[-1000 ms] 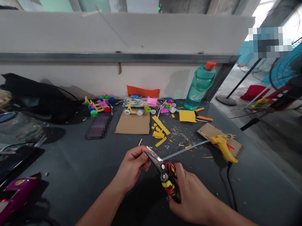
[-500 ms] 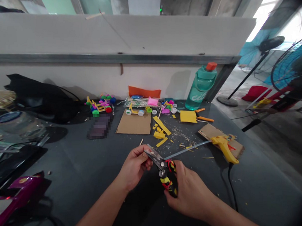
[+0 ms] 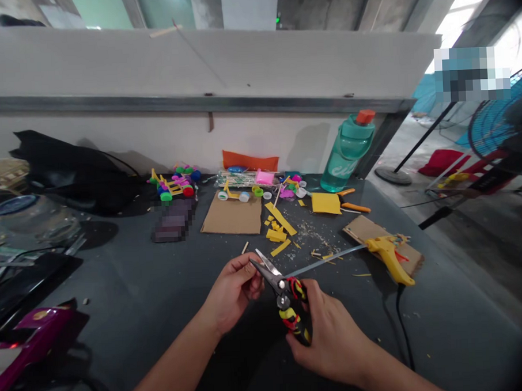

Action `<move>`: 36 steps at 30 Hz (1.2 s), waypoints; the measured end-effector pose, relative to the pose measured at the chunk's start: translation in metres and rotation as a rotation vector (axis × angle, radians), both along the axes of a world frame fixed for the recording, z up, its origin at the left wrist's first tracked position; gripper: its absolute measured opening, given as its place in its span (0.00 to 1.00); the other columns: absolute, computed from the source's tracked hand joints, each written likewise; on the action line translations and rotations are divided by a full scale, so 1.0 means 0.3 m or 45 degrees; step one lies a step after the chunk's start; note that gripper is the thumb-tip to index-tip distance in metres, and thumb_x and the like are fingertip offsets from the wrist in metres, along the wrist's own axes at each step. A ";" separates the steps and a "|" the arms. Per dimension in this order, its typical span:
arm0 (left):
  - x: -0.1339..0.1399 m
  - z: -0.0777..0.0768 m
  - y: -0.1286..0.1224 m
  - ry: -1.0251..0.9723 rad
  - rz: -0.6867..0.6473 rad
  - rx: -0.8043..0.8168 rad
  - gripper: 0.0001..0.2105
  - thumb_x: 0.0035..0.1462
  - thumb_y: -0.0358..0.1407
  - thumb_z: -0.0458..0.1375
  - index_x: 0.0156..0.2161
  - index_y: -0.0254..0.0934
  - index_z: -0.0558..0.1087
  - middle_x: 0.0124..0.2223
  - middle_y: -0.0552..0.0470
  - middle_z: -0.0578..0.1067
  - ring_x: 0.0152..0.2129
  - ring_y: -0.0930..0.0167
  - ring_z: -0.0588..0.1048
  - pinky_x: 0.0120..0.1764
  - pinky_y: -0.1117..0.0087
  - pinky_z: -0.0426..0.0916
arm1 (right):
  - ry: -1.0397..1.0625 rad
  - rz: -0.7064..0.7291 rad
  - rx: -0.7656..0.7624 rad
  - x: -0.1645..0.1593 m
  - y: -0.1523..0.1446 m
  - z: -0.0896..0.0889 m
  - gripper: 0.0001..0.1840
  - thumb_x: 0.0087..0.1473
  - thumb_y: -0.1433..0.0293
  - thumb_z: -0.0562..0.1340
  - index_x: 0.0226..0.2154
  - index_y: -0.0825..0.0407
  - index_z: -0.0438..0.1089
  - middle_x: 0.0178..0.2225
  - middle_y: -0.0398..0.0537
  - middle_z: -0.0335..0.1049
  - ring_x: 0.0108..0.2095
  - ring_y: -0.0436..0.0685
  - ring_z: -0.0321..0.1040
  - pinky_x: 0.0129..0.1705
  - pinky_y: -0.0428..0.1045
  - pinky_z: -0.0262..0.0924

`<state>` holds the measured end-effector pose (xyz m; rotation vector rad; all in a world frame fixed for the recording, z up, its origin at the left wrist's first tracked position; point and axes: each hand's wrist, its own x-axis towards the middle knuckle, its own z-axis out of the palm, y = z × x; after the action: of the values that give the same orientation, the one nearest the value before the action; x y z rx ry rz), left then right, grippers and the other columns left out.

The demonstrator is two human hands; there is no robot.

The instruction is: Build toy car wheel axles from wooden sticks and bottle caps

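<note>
My right hand (image 3: pixel 330 331) is wrapped round the black, yellow and red handles of a pair of scissors (image 3: pixel 282 285). Their blades stand apart and point up and left, reaching my left hand (image 3: pixel 238 286). The fingers of that hand are pinched together near the blade tips; whatever they hold is too small and hidden to name. Just beyond the hands lie strips and scraps of yellow material (image 3: pixel 280 219) and a short wooden stick (image 3: pixel 245 247). To the right, a yellow glue gun (image 3: pixel 389 256) with a long glue stick (image 3: pixel 327 260) rests on a cardboard piece (image 3: pixel 353 229).
A flat cardboard sheet (image 3: pixel 231 217), a dark phone-like slab (image 3: pixel 173 219) and small colourful toy vehicles (image 3: pixel 174 185) lie farther back. A teal bottle (image 3: pixel 343 154) stands by the back panel. At left are a clear jar (image 3: pixel 35 220) and a purple device (image 3: pixel 37 332). The glue gun's cord (image 3: pixel 403 327) runs toward me.
The scissor blades have spread wider apart, and the handles have shifted slightly downward with my right hand. My left hand stays nearly in place, still pinched.
</note>
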<state>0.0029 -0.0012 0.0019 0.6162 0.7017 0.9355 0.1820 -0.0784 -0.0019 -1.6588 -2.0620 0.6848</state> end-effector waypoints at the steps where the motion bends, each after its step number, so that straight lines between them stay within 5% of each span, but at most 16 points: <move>1: -0.001 -0.001 0.000 -0.007 -0.006 0.004 0.09 0.45 0.36 0.65 0.26 0.34 0.69 0.16 0.59 0.63 0.14 0.79 0.59 0.18 0.78 0.53 | 0.008 0.000 -0.011 0.000 -0.001 0.000 0.25 0.42 0.66 0.59 0.43 0.53 0.53 0.35 0.49 0.67 0.34 0.58 0.68 0.35 0.51 0.60; 30: -0.002 0.004 -0.010 0.135 -0.053 0.123 0.10 0.47 0.36 0.64 0.24 0.33 0.69 0.18 0.58 0.65 0.15 0.80 0.60 0.20 0.77 0.53 | -0.071 0.083 -0.045 -0.001 -0.011 0.011 0.21 0.42 0.66 0.59 0.39 0.53 0.53 0.35 0.50 0.66 0.34 0.58 0.67 0.35 0.50 0.59; 36: 0.009 0.002 -0.016 0.170 -0.013 0.123 0.10 0.44 0.36 0.65 0.23 0.33 0.69 0.18 0.57 0.65 0.15 0.80 0.60 0.20 0.77 0.53 | -0.182 0.083 -0.079 0.003 -0.014 0.019 0.17 0.43 0.64 0.58 0.36 0.52 0.53 0.30 0.47 0.66 0.28 0.56 0.66 0.28 0.48 0.54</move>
<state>0.0057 -0.0058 0.0026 0.7722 0.7745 0.9294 0.1830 -0.0824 0.0038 -1.7271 -2.2238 0.6755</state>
